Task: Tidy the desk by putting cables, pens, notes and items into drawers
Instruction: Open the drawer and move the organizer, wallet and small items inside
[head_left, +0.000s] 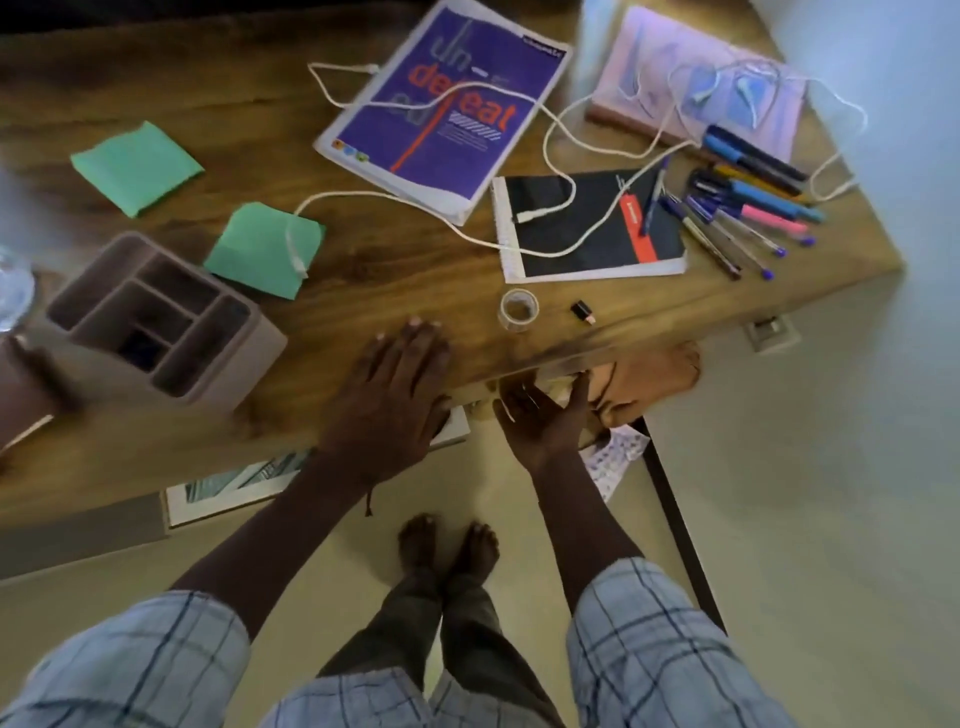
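Note:
My left hand (390, 387) lies flat, fingers straight, on the wooden desk (363, 291) near its front edge. My right hand (543, 418) reaches below that edge with the palm turned up; its fingertips are hidden under the desk, beside a pale thing I cannot make out. A white cable (395, 196) trails across the purple magazine (441, 104), a green note (262, 249) and the black notepad (592, 223). Another white cable (748, 67) lies on the pink notebook (696, 78). Several pens (748, 208) lie at the right. A second green note (136, 166) sits at the left.
A grey desk organiser (166, 322) stands at the front left, with a glass (13, 291) beside it. A tape roll (519, 307) and a small black cap (582, 312) lie near the front edge. An orange-brown object (652, 384) and printed papers (615, 457) sit under the desk.

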